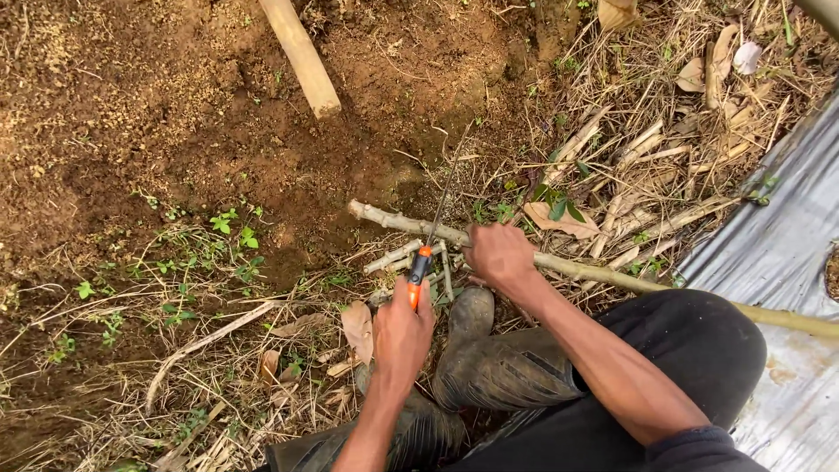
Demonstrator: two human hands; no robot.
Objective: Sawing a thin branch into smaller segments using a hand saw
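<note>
My left hand [402,336] grips the orange handle of a small hand saw [420,267]. Its thin blade runs up and to the right, across a long pale knobbly stem [398,222] that lies on the ground. My right hand [500,256] is closed around that stem just right of the blade, pinning it down. The stem carries on past my right knee to the right edge. Short cut pieces of stem [393,256] lie just below the blade, by my dark rubber boot [472,316].
Bare brown soil [157,114] fills the upper left, with a pale wooden pole [302,58] lying on it. Dry stalks and leaves [664,149] are heaped at the upper right. A grey plastic sheet [778,245] covers the right side. Small green weeds [229,229] grow at the left.
</note>
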